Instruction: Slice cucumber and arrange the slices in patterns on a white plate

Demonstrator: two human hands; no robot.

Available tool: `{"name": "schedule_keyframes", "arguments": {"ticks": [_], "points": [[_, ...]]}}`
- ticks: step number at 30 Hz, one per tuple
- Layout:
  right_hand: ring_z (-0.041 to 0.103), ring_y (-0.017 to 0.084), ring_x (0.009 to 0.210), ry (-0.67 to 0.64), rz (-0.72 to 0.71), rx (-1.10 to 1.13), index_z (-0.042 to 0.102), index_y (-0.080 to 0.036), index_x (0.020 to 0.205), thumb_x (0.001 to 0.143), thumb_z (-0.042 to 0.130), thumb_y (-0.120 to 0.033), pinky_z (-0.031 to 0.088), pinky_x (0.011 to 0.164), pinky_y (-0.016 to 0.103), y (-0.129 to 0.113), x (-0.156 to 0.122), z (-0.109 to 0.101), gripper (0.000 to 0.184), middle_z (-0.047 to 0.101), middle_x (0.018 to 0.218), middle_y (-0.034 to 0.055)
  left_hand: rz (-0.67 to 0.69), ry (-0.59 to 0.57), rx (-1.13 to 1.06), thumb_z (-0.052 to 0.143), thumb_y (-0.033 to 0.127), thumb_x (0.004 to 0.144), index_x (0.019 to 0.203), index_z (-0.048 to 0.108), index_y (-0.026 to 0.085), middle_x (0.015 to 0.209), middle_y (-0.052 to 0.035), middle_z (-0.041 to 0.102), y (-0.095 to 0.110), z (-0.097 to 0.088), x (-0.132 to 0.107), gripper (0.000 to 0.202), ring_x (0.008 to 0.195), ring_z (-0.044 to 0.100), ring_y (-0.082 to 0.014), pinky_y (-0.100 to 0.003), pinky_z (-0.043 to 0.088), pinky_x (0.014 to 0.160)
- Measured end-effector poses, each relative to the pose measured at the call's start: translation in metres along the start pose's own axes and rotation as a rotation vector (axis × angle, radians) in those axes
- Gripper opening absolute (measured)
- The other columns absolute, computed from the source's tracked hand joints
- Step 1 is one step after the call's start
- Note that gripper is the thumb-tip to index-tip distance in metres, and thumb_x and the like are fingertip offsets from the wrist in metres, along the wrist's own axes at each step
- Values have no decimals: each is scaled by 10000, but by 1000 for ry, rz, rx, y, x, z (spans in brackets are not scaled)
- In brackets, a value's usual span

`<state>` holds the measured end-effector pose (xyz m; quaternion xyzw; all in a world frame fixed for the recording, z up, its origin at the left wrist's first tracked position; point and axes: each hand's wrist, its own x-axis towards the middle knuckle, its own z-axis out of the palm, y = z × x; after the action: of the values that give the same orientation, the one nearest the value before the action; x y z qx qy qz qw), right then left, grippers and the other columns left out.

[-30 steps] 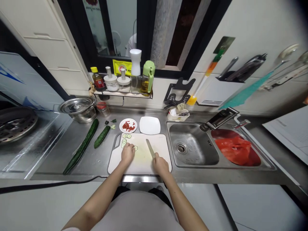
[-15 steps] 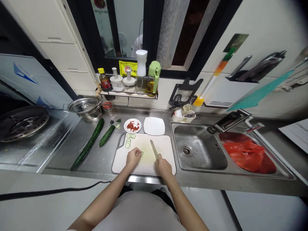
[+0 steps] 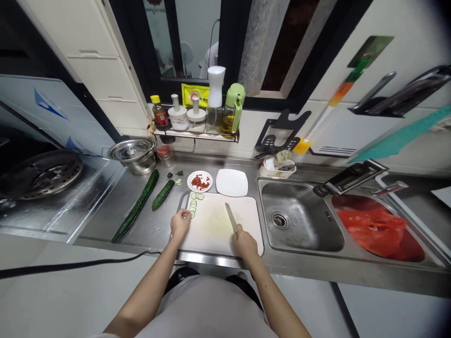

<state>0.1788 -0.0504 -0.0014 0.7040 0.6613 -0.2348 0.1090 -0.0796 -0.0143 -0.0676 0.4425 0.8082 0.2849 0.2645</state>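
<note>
As the head view shows, the right hand [image 3: 245, 241] grips the knife [image 3: 230, 216] over the board [image 3: 211, 239], blade angled forward, probably to spare the left hand [image 3: 180, 224]. That one's fingertips meet the near end of the slices [image 3: 193, 206], rowed leftward perhaps for room; whether they pinch one, I cannot tell.

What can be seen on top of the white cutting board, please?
Cucumber slices line the left side of the cutting board, the left hand at the nearest. The right hand holds a knife over it. Whatever lies beneath either hand is covered.
</note>
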Motion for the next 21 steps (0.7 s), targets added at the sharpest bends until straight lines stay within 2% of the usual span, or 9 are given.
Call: {"name": "schedule_keyframes", "arguments": {"ticks": [9,21], "points": [[653,233,883,-15,4,-10,456,-171,1121,908,288,-170,388,671,299,0,1,-1,272,684,933,122,64,39,189,554,231,785,936,667,230,828,-24,708,5,2,0,189,839,617,-199,-278,376,731],[655,244,888,-23,17,-2,457,-168,1152,900,291,-171,399,679,312,-1,2,0,302,686,939,126,107,55,170,549,281,780,916,686,216,901,-54,686,1,2,2,204,888,601,-211,-294,412,799]]}}
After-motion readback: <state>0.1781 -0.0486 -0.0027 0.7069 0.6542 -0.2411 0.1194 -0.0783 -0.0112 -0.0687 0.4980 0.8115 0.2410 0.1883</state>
